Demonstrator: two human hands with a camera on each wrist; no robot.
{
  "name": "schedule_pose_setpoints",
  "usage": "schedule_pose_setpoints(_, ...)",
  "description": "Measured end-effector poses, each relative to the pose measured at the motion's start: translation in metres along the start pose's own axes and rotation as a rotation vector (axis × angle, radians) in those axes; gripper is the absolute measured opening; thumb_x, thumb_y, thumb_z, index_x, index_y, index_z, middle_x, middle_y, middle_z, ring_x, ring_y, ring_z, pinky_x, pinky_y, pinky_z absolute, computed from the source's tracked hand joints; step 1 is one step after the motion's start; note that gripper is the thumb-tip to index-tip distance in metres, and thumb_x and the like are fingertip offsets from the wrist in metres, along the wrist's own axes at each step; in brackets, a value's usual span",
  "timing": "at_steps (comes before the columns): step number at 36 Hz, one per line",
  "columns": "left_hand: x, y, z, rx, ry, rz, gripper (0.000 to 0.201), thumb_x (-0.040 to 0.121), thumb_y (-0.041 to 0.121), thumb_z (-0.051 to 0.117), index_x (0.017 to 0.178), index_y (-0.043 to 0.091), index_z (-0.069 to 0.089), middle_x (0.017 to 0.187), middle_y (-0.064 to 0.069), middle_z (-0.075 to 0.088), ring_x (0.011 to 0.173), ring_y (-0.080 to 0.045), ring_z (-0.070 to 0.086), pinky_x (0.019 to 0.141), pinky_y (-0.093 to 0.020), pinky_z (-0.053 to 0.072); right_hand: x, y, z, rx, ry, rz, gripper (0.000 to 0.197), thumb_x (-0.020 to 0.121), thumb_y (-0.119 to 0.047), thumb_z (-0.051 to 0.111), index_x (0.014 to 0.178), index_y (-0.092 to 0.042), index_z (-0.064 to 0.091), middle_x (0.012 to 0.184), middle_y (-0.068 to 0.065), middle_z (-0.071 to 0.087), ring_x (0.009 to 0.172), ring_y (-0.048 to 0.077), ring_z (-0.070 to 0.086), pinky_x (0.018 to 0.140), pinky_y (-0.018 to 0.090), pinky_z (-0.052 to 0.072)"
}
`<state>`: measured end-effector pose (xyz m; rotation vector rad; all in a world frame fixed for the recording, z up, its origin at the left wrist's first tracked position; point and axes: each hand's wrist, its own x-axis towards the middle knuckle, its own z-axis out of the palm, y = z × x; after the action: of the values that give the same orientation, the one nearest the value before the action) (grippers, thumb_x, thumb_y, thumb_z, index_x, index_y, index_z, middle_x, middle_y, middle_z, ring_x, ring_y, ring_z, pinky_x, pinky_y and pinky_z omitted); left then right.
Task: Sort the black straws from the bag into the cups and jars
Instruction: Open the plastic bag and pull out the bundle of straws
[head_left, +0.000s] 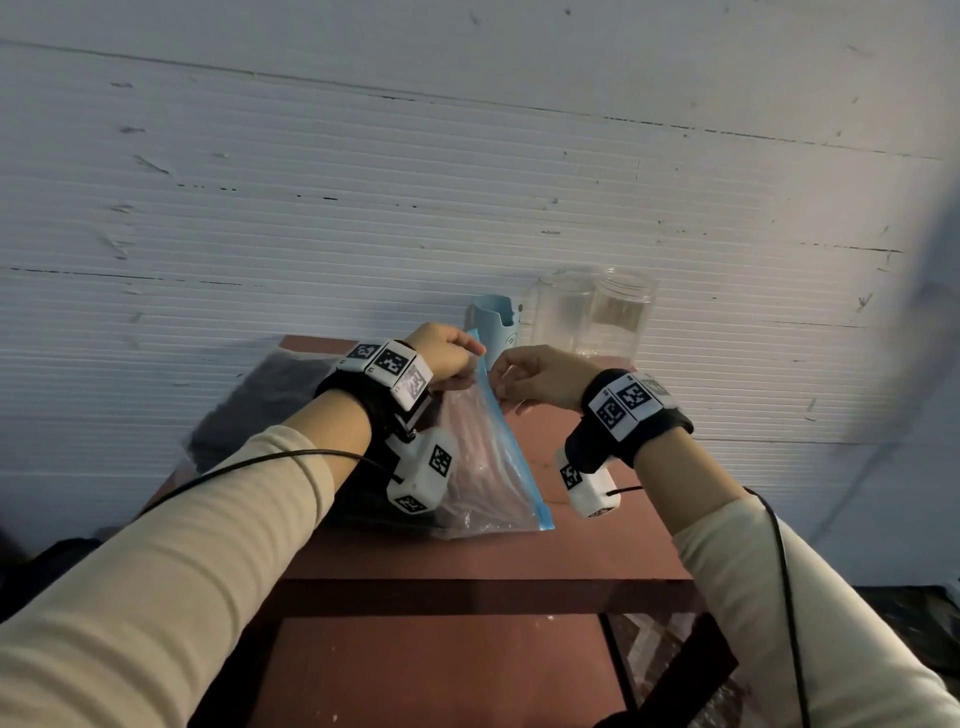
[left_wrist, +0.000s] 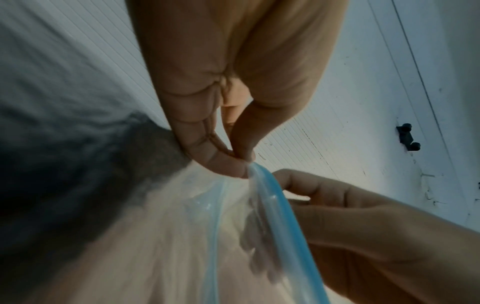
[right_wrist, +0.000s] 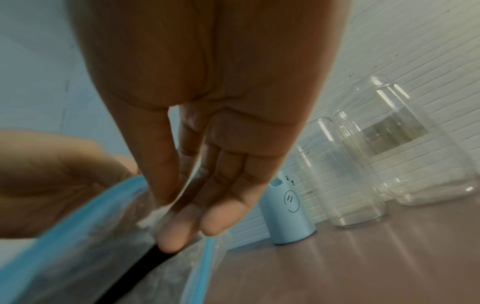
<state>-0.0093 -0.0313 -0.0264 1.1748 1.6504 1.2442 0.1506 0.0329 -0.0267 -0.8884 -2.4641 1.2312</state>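
Head view shows the left hand (head_left: 445, 349) pinching the bag (head_left: 483, 467) rim on the tabletop (head_left: 467, 556); the right hand (right_wrist: 205, 144) fingers grip one black straw (right_wrist: 135, 275) inside. Next, I think, lift it toward the jars (head_left: 592, 312).

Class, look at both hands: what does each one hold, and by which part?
The left hand pinches the bag at its blue zip edge. The right hand grips a black straw by its end, at the bag's mouth.

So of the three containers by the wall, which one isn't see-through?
The light blue cup with a drawn smiley face, leftmost of the three; the two jars beside it are clear.
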Motion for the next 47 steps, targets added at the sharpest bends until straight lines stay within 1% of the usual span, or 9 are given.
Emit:
schedule_pose_setpoints(7,-0.009,0.016,-0.010,-0.052,0.000,-0.103,0.020,0.090,-0.001,0.051,0.076,0.012,0.056,0.055,-0.002,0.049,0.036,-0.008,0.050,0.044,-0.019,0.049,0.007,0.000,0.011,-0.232,-0.140,0.129,0.038,0.097,-0.023,0.055,0.134,-0.025,0.051,0.095,0.009,0.064,0.079,0.015,0.063,0.075,0.028,0.055)
schedule_pose_setpoints(12,-0.017,0.019,-0.029,0.137,-0.049,-0.040,0.026,0.075,0.011,0.079,0.081,0.016,0.054,0.064,-0.005,0.051,0.053,-0.018,0.046,0.057,-0.029,0.044,0.011,-0.009,0.020,-0.226,-0.158,0.159,0.026,0.095,-0.029,0.056,0.121,-0.029,0.056,0.100,0.003,0.064,0.088,0.016,0.065,0.076,0.027,0.054)
schedule_pose_setpoints(20,-0.034,0.024,-0.068,0.502,-0.022,0.084,0.039,0.079,-0.011,0.057,0.103,0.019,0.065,0.055,-0.002,0.044,0.045,-0.015,0.032,0.043,-0.022,0.029,0.021,-0.028,0.029,-0.343,-0.061,0.057,0.030,0.083,-0.005,0.069,0.103,-0.018,0.052,0.070,-0.001,0.050,0.062,0.016,0.047,0.059,0.018,0.043)
schedule_pose_setpoints(24,-0.043,0.019,-0.085,0.603,-0.036,0.053,0.046,0.083,-0.007,0.057,0.112,0.027,0.068,0.097,-0.002,0.056,0.048,-0.015,0.039,0.041,-0.014,0.032,0.022,-0.039,0.036,-0.299,-0.108,0.046,0.044,0.080,0.007,0.064,0.114,-0.020,0.054,0.109,0.014,0.065,0.097,0.032,0.066,0.086,0.043,0.055)
schedule_pose_setpoints(26,-0.046,0.015,-0.090,0.583,-0.040,0.031,0.046,0.084,-0.005,0.055,0.103,0.034,0.070,0.110,-0.007,0.065,0.053,-0.018,0.043,0.052,-0.020,0.037,0.023,-0.043,0.040,-0.321,-0.094,0.050,0.045,0.083,0.005,0.060,0.118,-0.023,0.053,0.116,0.020,0.062,0.102,0.036,0.064,0.087,0.049,0.053)
schedule_pose_setpoints(31,-0.046,0.012,-0.094,0.411,0.045,-0.031,0.044,0.089,-0.008,0.041,0.113,0.020,0.067,0.077,-0.007,0.063,0.039,-0.014,0.047,0.042,-0.020,0.038,0.027,-0.046,0.054,-0.240,-0.021,0.067,0.029,0.092,-0.006,0.050,0.110,-0.027,0.043,0.089,0.011,0.061,0.074,0.025,0.064,0.075,0.040,0.055)
schedule_pose_setpoints(36,-0.049,0.015,-0.096,0.289,0.088,0.033,0.058,0.084,-0.014,0.040,0.123,0.022,0.064,0.105,-0.010,0.064,0.090,-0.033,0.068,0.092,-0.051,0.054,0.024,-0.050,0.057,-0.318,-0.054,0.062,0.042,0.092,-0.027,0.058,0.121,-0.028,0.027,0.086,0.007,0.059,0.068,0.019,0.057,0.063,0.029,0.049)
schedule_pose_setpoints(40,-0.050,0.021,-0.099,0.086,0.157,0.127,0.059,0.085,-0.018,0.040,0.114,0.026,0.067,0.117,-0.009,0.063,0.075,-0.017,0.065,0.068,-0.034,0.057,0.021,-0.058,0.052,-0.256,0.026,-0.042,0.043,0.093,-0.013,0.057,0.120,-0.027,0.026,0.111,0.011,0.060,0.086,0.032,0.066,0.077,0.039,0.057)
schedule_pose_setpoints(47,-0.063,0.059,-0.099,-0.160,0.149,0.373,0.060,0.088,-0.021,0.039,0.127,0.019,0.062,0.121,-0.002,0.063,0.091,-0.011,0.067,0.074,-0.026,0.059,0.019,-0.084,0.025,-0.269,0.354,-0.307,0.053,0.090,0.011,0.033,0.131,-0.021,0.023,0.120,0.029,0.055,0.081,0.044,0.064,0.062,0.050,0.055)
